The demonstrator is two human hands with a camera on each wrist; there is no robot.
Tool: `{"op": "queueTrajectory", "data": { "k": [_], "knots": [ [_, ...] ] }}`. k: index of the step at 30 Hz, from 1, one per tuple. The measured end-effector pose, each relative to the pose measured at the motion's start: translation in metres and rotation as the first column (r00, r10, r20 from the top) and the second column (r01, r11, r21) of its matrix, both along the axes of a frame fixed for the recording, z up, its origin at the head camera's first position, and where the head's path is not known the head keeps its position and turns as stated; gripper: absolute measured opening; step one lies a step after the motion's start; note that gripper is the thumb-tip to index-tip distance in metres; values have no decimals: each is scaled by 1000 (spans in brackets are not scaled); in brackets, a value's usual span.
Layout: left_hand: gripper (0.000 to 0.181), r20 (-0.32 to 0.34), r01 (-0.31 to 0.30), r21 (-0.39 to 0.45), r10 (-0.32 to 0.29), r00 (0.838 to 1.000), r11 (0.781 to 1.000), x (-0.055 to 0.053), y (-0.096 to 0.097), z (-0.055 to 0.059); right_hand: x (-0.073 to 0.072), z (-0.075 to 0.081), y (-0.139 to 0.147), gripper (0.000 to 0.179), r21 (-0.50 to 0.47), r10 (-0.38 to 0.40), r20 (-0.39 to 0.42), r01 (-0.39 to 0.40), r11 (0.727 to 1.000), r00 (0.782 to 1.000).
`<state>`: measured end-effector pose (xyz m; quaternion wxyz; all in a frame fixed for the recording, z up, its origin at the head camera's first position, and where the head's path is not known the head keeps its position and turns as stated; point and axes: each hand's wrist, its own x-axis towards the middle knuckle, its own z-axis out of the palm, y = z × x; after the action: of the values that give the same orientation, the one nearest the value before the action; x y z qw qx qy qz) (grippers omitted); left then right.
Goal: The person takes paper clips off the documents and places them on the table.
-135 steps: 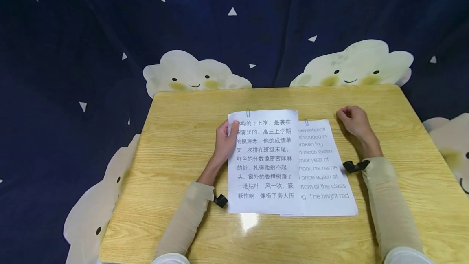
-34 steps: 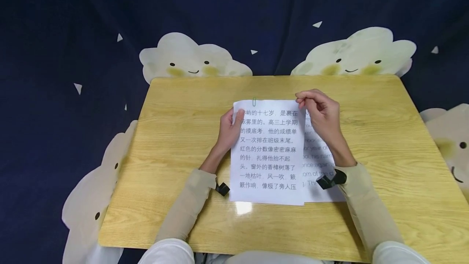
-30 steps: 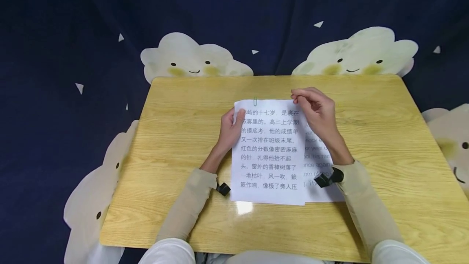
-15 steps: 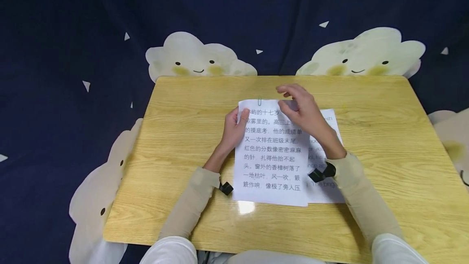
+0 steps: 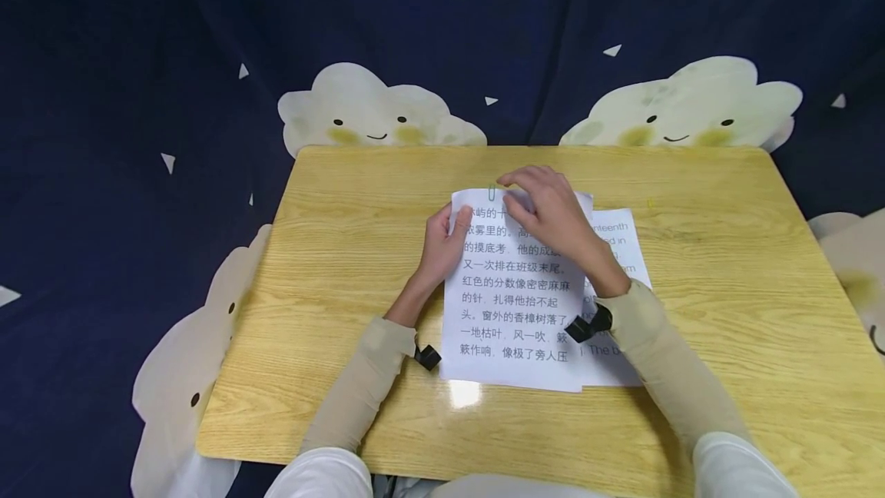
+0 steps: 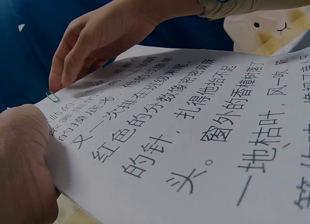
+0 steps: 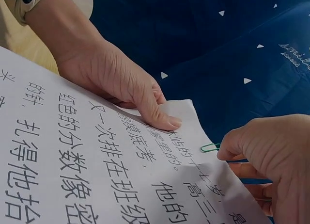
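Observation:
In the head view my left hand grips the upper left edge of a white sheet of paper printed with large Chinese text, thumb on the face and fingers behind. A green paper clip sits on the sheet's top edge. My right hand reaches over the top right of the page, with thumb and forefinger apart beside the clip. In the right wrist view its thumb is right at the green clip's end. The left wrist view shows those fingertips close beside the clip too.
A second sheet with English text lies partly under the first, to its right. A small yellow thing lies on the wooden table at the back right. Behind the table hangs a dark blue cloth with cloud figures.
My right hand has moved left from the table beside the papers, across the sheet's top right corner to the green clip, its thumb and forefinger parting. My left hand keeps its hold.

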<state>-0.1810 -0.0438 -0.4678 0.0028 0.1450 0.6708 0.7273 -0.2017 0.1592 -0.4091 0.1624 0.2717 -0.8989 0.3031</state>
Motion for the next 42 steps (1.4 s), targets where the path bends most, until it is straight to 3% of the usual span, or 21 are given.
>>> {"op": "queueTrajectory", "data": {
  "k": [11,21,42],
  "knots": [
    [28,-11,-24,30,24,1000,999,-2,-5,5,-6,4,-14,19,-40,18,6,-17,999,1000],
    [29,0,-8,42,8,1000,999,-1,-7,8,-8,4,-19,12,-89,20,14,-19,996,1000],
    [29,-21,-1,25,2,1000,1000,-1,-7,11,-8,2,-20,14,-93,-4,5,4,996,1000]
  ]
}}
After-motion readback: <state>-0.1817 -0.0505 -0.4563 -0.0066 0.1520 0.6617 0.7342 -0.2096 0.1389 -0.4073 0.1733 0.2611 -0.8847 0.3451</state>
